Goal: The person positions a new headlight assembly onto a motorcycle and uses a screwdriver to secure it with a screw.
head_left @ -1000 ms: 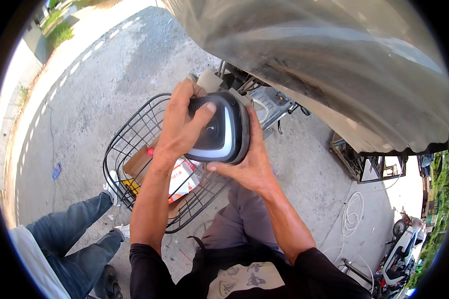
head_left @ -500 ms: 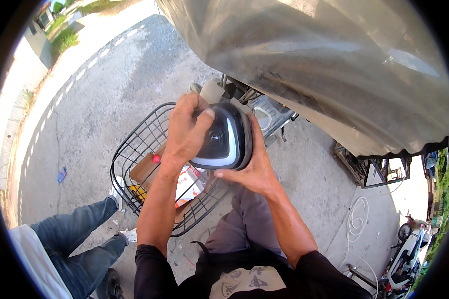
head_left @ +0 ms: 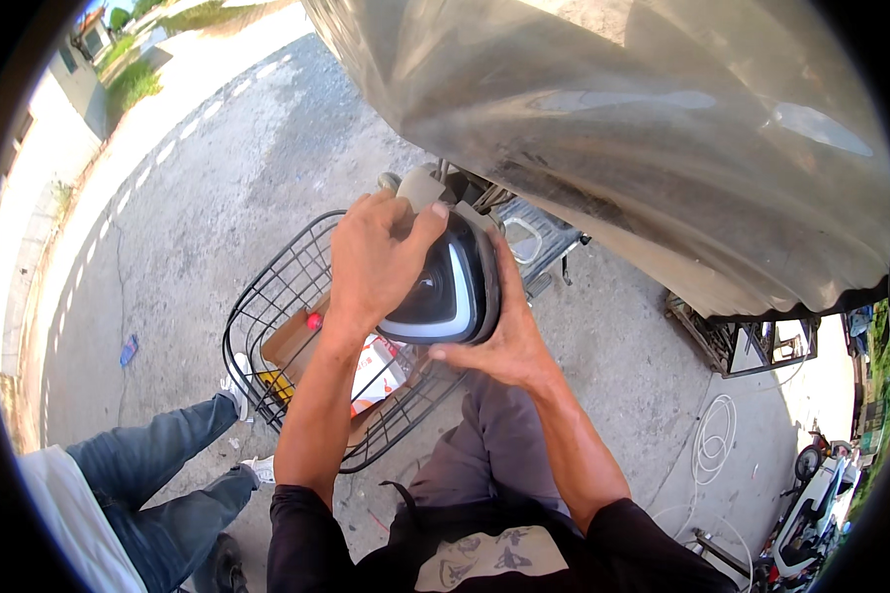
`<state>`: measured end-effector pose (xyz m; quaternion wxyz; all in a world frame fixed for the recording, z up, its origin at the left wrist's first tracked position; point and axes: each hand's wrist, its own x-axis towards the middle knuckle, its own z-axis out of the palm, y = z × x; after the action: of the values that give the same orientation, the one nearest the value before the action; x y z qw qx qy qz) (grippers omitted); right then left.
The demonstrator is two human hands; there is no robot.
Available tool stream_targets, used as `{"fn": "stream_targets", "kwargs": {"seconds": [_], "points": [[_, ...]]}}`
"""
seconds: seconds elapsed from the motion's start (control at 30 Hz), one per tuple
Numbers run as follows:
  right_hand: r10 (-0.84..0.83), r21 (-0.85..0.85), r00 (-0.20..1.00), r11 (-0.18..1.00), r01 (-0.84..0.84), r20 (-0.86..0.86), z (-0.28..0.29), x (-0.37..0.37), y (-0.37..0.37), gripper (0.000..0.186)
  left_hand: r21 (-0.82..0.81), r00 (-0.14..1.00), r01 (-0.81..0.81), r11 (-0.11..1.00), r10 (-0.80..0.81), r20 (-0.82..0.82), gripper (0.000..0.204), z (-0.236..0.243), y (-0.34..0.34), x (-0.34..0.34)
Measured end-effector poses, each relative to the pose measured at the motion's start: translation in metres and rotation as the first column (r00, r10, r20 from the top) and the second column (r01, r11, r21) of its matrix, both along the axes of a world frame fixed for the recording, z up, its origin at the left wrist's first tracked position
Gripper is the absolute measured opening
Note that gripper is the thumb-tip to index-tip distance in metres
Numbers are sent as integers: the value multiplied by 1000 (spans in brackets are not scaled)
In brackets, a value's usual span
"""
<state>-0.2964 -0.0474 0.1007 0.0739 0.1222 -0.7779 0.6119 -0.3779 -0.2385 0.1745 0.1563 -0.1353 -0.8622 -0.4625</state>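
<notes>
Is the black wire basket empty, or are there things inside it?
Not empty: the basket holds a white package, brown cardboard and a small red thing; the left forearm hides part of it.

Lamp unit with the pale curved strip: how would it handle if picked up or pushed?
The lamp unit is probably stiff: its rounded outline shows no sag or dent between the left hand and right hand. Its smooth, glossy face may be slippery. Bulging front suggests it could rock if laid face-down.
</notes>
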Motion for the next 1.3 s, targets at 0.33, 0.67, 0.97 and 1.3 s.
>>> {"fn": "stream_targets", "kwargs": {"seconds": [0.33, 0.67, 0.97, 1.3], "points": [[8, 32, 1000, 999, -7, -15, -2, -2, 3, 154, 110, 997, 6, 994, -15, 77, 41, -6, -1, -4], [1, 20, 1000, 1000, -1, 1, -2, -1, 1, 155, 7, 998, 12, 1000, -13, 66, 41, 0, -4, -4], [9, -43, 998, 999, -6, 56, 1, -5, 2, 154, 127, 989, 96, 987, -109, 100, 44, -6, -9, 1], [60, -136, 996, 990, -50, 71, 4, -8, 2, 156, 334, 969, 147, 931, -203, 139, 35, -24, -20, -4]]}}
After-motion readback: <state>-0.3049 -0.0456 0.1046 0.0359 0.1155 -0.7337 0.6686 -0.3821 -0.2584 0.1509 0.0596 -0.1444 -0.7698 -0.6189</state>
